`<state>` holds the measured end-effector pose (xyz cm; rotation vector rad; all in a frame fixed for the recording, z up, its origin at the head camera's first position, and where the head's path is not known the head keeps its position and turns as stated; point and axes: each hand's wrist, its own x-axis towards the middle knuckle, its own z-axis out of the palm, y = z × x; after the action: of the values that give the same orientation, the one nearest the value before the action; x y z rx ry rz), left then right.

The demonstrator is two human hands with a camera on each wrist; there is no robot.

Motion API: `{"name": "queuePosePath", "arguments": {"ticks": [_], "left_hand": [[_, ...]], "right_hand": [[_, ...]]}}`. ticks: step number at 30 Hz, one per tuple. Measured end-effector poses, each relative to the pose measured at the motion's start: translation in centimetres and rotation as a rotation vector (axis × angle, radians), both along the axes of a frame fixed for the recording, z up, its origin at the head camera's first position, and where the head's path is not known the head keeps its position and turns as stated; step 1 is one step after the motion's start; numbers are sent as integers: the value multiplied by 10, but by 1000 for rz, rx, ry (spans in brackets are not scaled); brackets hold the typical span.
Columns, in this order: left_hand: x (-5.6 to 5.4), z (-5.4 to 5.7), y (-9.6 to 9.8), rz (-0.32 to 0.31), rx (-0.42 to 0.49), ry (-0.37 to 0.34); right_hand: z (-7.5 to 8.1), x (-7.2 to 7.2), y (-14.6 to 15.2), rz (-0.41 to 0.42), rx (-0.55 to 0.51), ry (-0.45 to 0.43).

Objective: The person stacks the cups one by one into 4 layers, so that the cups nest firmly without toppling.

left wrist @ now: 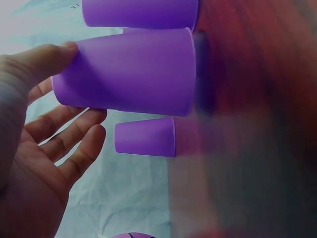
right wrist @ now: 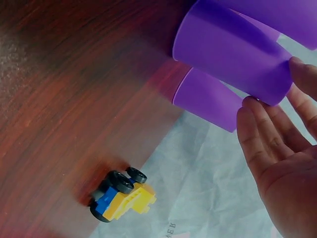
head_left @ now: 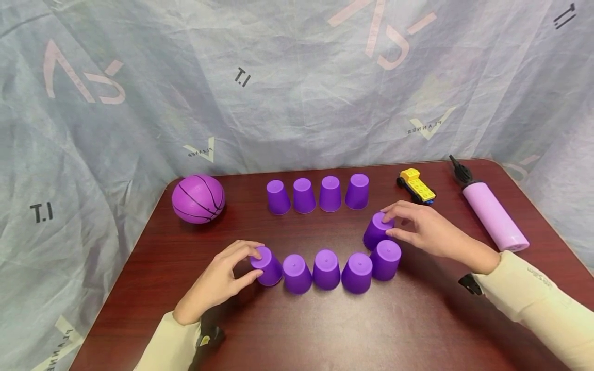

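Observation:
Several purple plastic cups stand upside down on the table. My left hand point(head_left: 225, 275) grips the leftmost cup point(head_left: 270, 268) of the front group near its raised base, thumb on one side and fingers on the other. At the right end, my right hand point(head_left: 424, 229) holds another cup point(head_left: 375, 234) by the base, just behind the front group's rightmost cup point(head_left: 386, 262). In the left wrist view the thumb presses the held cup point(left wrist: 129, 72); in the right wrist view thumb and fingertips touch the held cup point(right wrist: 233, 54). Middle cups point(head_left: 326, 270) stand untouched between my hands.
Farther back is a row of several upside-down purple cups point(head_left: 303, 197). A purple ball point(head_left: 198, 199) sits at the back left. A yellow toy vehicle point(head_left: 417, 186) and a pink pump point(head_left: 494, 214) lie at the right. A grey cloth point(head_left: 278, 123) hangs behind the table point(head_left: 325, 330).

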<state>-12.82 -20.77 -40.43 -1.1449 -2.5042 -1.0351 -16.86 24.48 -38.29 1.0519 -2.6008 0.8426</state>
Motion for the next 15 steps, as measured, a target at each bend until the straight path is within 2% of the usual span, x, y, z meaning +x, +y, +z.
{"name": "queuePosePath", "arguments": {"ticks": [15], "left_hand": [[-20,24,8,77,-1,60]], "right_hand": [[20,-1,-7,36,-34,66]]}}
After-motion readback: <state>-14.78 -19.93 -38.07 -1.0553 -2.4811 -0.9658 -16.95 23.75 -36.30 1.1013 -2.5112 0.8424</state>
